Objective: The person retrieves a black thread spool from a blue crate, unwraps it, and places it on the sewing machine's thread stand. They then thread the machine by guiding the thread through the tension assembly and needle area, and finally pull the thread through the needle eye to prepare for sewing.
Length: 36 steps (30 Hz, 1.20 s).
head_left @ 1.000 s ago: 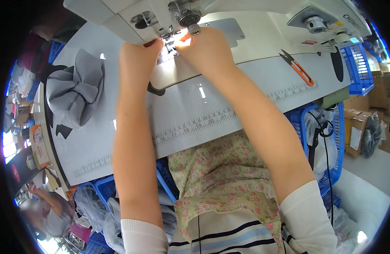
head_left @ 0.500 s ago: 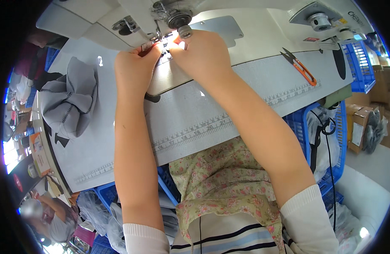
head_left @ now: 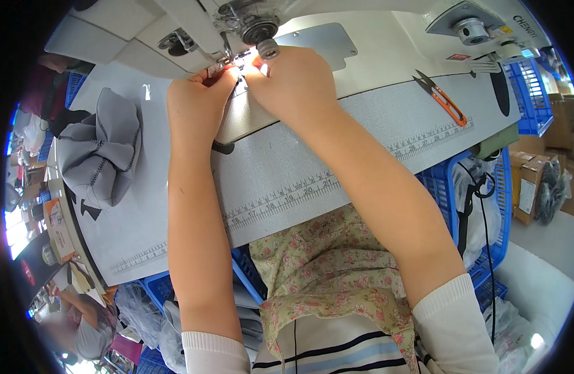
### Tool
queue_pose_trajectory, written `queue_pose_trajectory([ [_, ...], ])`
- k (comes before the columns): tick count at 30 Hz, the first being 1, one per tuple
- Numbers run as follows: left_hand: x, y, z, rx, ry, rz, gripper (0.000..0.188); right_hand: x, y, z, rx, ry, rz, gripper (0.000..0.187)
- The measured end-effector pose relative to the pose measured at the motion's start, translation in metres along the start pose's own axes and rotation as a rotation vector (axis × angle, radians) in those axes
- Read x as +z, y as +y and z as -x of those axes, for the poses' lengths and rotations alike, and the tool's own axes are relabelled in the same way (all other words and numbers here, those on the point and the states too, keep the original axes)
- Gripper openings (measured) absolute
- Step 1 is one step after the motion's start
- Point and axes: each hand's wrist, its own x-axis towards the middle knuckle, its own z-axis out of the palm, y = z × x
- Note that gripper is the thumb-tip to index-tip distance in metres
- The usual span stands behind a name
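A white sewing machine stands at the far side of the table, its lamp lighting the needle area brightly. My left hand is closed in a pinch just left of the needle, thumb and fingertips pressed together. On the other side my right hand also pinches, its fingertips close to the presser foot and partly lost in glare. Whatever lies between the fingertips is too small and too bright to name. A grey sewn fabric piece with dark zigzag seams rests left of my left forearm.
Orange-handled thread snips lie to the right on the grey table mat, which has printed rulers. Small dark scraps lie by the fabric. Blue baskets with plastic bags and a hanging black cord are below right. Another person sits at lower left.
Both hands stay pinched at the needle with only a slight shift. The whole view has moved a little; the person at lower left has changed posture slightly.
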Motion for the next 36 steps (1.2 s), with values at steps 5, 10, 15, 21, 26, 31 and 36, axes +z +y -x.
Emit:
queue_pose_trajectory([
  [5,-0.0007,0.0030,0.0009,-0.010,-0.002,-0.029,0.022,0.0027,0.0000,0.0002,-0.008,0.035,-0.004,0.011],
  [10,0.0006,-0.0034,0.0001,0.027,0.017,0.018,0.024,-0.0013,-0.0006,-0.0018,0.023,-0.078,0.041,0.022],
  [15,-0.0009,-0.0020,-0.0005,0.054,-0.019,-0.012,0.021,-0.0030,-0.0021,-0.0023,0.017,-0.081,0.052,0.021],
  [21,-0.0010,0.0005,0.0010,0.016,-0.012,-0.014,0.021,-0.0043,-0.0044,-0.0030,0.053,-0.125,0.087,0.024],
  [26,-0.0008,0.0005,0.0010,0.020,-0.012,-0.001,0.022,0.0002,-0.0017,-0.0021,-0.003,-0.056,0.100,0.024],
  [31,-0.0010,-0.0006,0.0001,0.031,-0.013,-0.017,0.021,0.0023,-0.0002,-0.0018,-0.005,-0.039,0.073,0.023],
  [36,-0.0013,-0.0012,-0.0001,0.051,-0.017,-0.029,0.021,0.0031,0.0007,-0.0017,-0.010,-0.039,0.066,0.023],
])
